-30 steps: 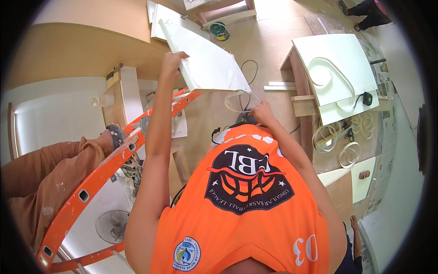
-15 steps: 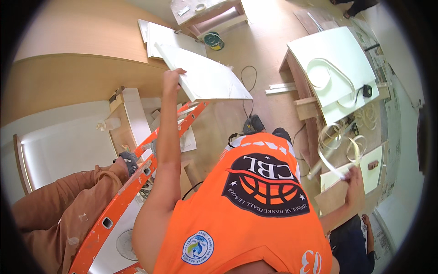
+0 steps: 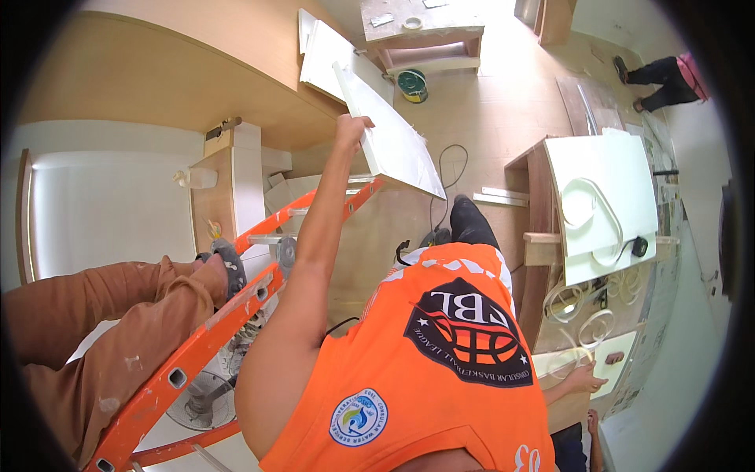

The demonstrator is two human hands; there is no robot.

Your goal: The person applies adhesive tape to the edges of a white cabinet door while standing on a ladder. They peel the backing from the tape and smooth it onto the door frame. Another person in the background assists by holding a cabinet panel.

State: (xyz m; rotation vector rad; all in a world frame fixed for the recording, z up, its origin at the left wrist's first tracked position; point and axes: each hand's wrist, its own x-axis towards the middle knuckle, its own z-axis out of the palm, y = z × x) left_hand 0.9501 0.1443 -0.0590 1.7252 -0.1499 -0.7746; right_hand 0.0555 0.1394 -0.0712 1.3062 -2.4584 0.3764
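My left hand (image 3: 355,132) grips the edge of a white board (image 3: 393,138), which it holds up on a tilt beside the orange ladder (image 3: 263,291). My right hand (image 3: 580,380), low on the right, pinches a thin pale edging strip (image 3: 566,342); its fingertips are small and partly unclear. Loose coils of the same edging (image 3: 562,305) lie just beyond that hand, near a pale panel (image 3: 627,346) with a small brown block (image 3: 614,358) on it.
A workbench with a white panel (image 3: 605,169) and a black tape measure (image 3: 640,246) stands right. Another person's brown-trousered legs (image 3: 118,307) are on the ladder. Further off are a green bucket (image 3: 412,85), a cable (image 3: 464,169) and a person in dark trousers (image 3: 668,82).
My view has shifted, and the room appears further right. The white board is turned more edge-on in my left hand. My right hand has come lower, and one leg has stepped forward.
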